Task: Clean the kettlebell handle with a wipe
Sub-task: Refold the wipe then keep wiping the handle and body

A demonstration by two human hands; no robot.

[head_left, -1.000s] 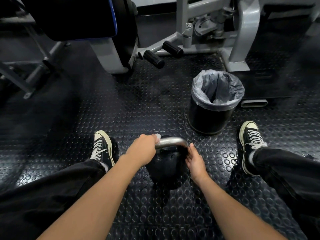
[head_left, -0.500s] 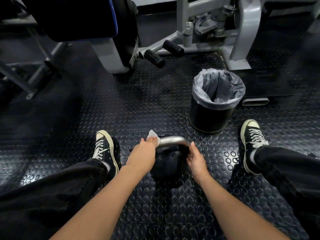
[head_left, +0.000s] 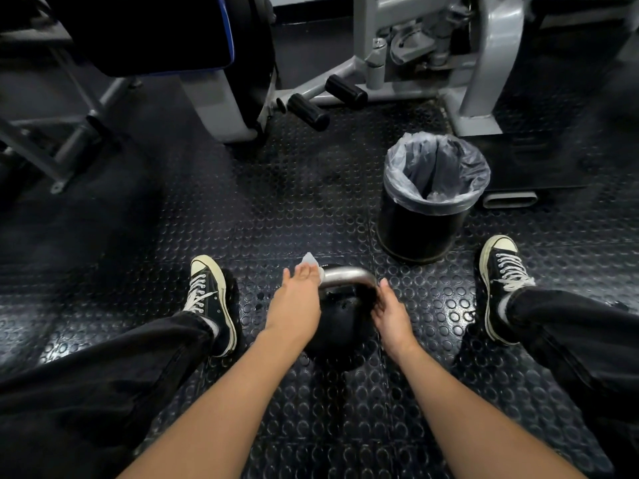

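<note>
From my head cam I'm sitting on the gym floor point(head_left: 311, 188), black rubber matting covered in raised round studs, kinda shiny where the light hits. The kettlebell point(head_left: 340, 319) sits on it between my legs, a round matte black ball with a smooth curved bare-metal handle point(head_left: 345, 274) on top. My left hand point(head_left: 297, 302) is at the left end of that handle, fingers stretched out fairly straight and pressing a thin white wipe point(head_left: 310, 262) against the metal, with a corner of the wipe poking up past my fingertips. My right hand point(head_left: 390, 314) is at the handle's right end beside the ball, fingers curled toward it, but I honestly can't tell whether it's actually gripping anything. My black canvas sneakers with white laces and rubber toe caps, left point(head_left: 207, 299) and right point(head_left: 501, 285), are planted well apart on either side. Just past the kettlebell to the right stands a round black bin point(head_left: 415, 229) lined with a crinkly grey plastic bag point(head_left: 435, 167). Behind it are a grey-painted steel machine frame point(head_left: 491, 57) with two black foam roller pads point(head_left: 307, 107), and a dark padded seat point(head_left: 145, 32) top left.
</note>
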